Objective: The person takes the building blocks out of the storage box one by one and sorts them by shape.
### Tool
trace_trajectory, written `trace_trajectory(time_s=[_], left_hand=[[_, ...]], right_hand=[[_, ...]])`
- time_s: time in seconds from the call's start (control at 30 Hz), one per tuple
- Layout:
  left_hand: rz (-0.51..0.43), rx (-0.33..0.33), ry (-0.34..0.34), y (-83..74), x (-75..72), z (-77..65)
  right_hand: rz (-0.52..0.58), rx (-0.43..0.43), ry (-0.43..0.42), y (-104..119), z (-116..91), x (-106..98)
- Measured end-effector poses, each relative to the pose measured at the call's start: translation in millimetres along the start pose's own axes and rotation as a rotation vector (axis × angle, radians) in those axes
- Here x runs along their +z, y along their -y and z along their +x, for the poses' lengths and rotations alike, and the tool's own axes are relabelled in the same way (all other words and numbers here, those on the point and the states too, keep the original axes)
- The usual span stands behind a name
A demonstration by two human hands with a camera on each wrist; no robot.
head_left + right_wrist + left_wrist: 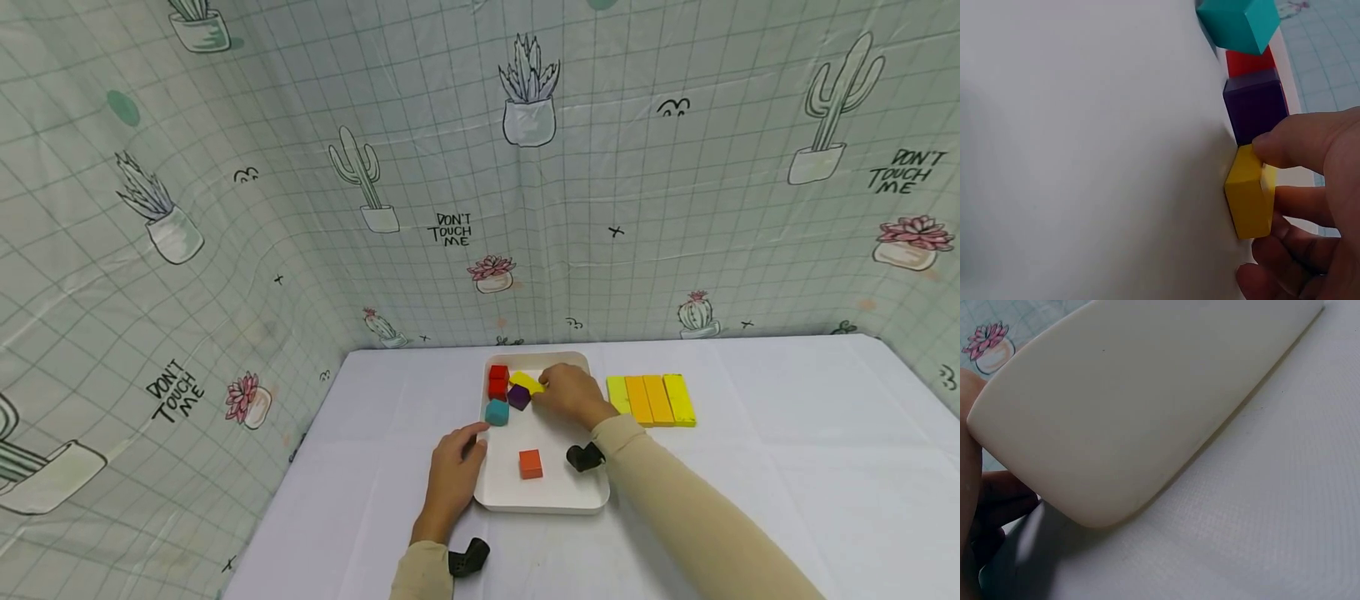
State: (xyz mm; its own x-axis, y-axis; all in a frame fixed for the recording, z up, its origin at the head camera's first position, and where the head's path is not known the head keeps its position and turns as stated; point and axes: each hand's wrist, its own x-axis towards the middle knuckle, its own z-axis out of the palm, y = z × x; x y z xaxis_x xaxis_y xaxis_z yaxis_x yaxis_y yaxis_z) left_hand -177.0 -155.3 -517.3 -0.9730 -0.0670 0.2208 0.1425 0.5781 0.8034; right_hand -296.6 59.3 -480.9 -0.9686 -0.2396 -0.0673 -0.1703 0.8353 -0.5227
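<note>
A white tray [558,496] stands on the white table. My right hand [567,393] reaches to its far part and pinches a yellow block [1249,194] between thumb and fingers. Touching that block is a dark purple block [1255,105]. Red blocks [498,382] and a teal block [497,412] lie along the tray's left side. Alone in the near half sits an orange-red block [531,464]. At the tray's left edge my left hand [452,475] holds the rim, with the thumb at the rim and other fingers curled beside the outer wall, partly hidden.
Several yellow and orange bars [651,401] lie side by side right of the tray. Behind the table hangs a curtain [615,275] with printed cacti. Black wrist devices [468,557] are worn on both arms; the right forearm [690,512] crosses the tray's right edge.
</note>
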Motion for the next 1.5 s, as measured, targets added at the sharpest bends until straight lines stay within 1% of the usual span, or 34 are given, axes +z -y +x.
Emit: trace_trajectory(time_s=[0.13,0.4,0.6,0.77,1.03,1.13,1.27,1.33,1.4,1.5], left_hand=[[0.009,0.008,0.0,1.3,1.0,0.1],[0.008,0.01,0.0,0.1,-0.1,0.6],[0.006,-0.007,0.0,-1.8,-0.4,-1.3],[0.01,-0.005,-0.003,0.6,0.3,-1.6],[0.024,0.0,-0.003,2.5,2.0,0.0],[0.022,0.007,0.002,2.2,3.0,0.5],[0.014,0.015,0.004,1.3,3.3,0.7],[0.014,0.016,0.001,1.4,3.1,0.5],[0.017,0.012,-0.003,1.8,2.9,0.1],[0.018,0.011,-0.005,2.9,2.8,0.0]], right_hand=[[-0.002,0.004,0.005,-0.1,-0.4,1.2],[-0.004,-0.019,-0.018,-0.9,-0.1,-0.6],[0.028,-0.03,0.018,-1.3,-2.6,-1.9],[0.035,-0.054,0.038,0.2,-7.3,-3.2],[0.049,-0.084,0.007,-4.8,-6.7,-1.1],[0.102,-0.094,-0.028,-7.9,-6.6,-2.9],[0.229,-0.142,-0.113,-12.8,-7.0,-7.0],[0.301,-0.15,-0.144,-14.7,-8.9,-9.5],[0.385,-0.132,-0.152,-16.0,-11.6,-11.3],[0.526,-0.078,-0.158,-16.5,-17.6,-14.1]])
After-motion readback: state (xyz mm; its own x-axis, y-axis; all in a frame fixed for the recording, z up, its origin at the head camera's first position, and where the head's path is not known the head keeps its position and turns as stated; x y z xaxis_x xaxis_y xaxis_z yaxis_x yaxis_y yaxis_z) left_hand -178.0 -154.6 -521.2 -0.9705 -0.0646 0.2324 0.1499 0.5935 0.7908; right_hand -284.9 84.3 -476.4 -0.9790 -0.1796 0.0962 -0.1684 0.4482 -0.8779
